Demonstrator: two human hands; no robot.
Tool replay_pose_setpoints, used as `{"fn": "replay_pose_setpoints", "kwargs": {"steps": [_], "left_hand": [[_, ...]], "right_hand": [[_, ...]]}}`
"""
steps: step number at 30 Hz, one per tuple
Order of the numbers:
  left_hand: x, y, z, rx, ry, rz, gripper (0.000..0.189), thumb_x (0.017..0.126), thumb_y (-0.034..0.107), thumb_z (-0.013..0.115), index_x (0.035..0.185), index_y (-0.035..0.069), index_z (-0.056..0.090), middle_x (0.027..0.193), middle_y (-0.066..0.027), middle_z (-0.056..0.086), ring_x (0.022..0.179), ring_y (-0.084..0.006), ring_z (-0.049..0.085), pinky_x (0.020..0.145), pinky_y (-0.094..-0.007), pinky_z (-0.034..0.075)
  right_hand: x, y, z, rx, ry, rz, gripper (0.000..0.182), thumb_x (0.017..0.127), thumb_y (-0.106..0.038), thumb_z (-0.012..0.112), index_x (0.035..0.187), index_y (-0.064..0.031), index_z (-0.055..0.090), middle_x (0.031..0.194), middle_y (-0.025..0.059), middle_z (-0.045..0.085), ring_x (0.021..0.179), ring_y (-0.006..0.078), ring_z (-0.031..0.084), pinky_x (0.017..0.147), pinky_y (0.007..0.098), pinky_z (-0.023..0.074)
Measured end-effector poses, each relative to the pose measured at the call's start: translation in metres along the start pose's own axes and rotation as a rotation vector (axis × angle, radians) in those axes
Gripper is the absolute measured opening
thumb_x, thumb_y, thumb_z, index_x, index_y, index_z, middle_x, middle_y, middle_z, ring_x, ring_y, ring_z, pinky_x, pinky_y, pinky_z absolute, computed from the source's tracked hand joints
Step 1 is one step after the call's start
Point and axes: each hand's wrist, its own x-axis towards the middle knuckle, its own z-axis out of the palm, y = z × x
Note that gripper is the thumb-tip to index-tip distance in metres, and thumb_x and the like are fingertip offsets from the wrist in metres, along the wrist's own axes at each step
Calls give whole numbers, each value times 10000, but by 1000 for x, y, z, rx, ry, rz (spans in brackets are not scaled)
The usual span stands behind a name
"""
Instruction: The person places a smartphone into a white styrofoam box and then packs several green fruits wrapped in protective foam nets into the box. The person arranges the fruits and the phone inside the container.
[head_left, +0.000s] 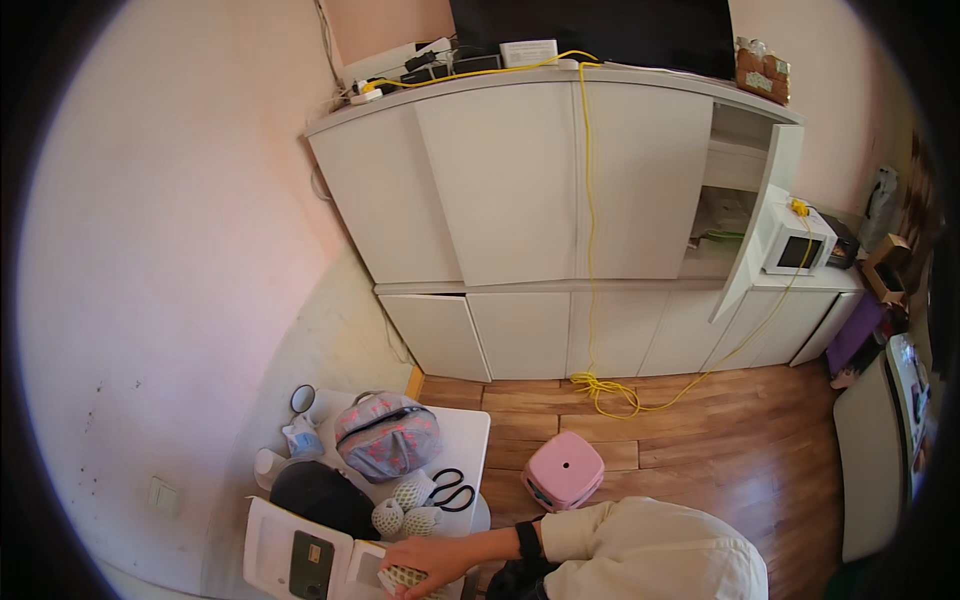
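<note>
My right hand (429, 564), with a black band on the wrist, reaches left from a cream sleeve and grips an item in white foam netting (405, 576). It holds this item over or inside an opened white box (364, 564), cut off by the lower edge. The box's raised lid (264, 551) carries a flat dark green object (310, 564). Close beyond my hand lie several more foam-netted items (411, 495), possibly fruit, beside black scissor handles (453, 491). A black cap (326, 495) sits behind the lid. My left hand is out of view.
A grey patterned bag (390, 439) stands on the white table (466, 435), near a small round mirror (302, 399). A pink stool (566, 469) is on the wooden floor. A yellow cable (600, 386) trails from white cabinets (502, 187), where one upper door (757, 225) hangs open.
</note>
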Motion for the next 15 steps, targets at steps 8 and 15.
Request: {"fn": "replay_pose_setpoints", "kwargs": {"steps": [8,15], "left_hand": [[-9,-11,-18,292,19,151,458,949,228,430,1367,52,497,1422,-336,348,1301,-469,385,1049,-499,369],[-36,0,-34,-340,76,2,635,878,159,611,1433,48,322,1300,-131,466,1158,-230,490,979,-331,416]], "right_hand": [[10,-41,-18,197,0,-37,760,769,-424,735,1331,-41,394,1180,187,495,1153,384,452,946,451,387],[19,-48,-5,174,-294,99,798,787,-410,734,1398,-73,348,1243,204,493,1150,367,513,981,438,400]]}}
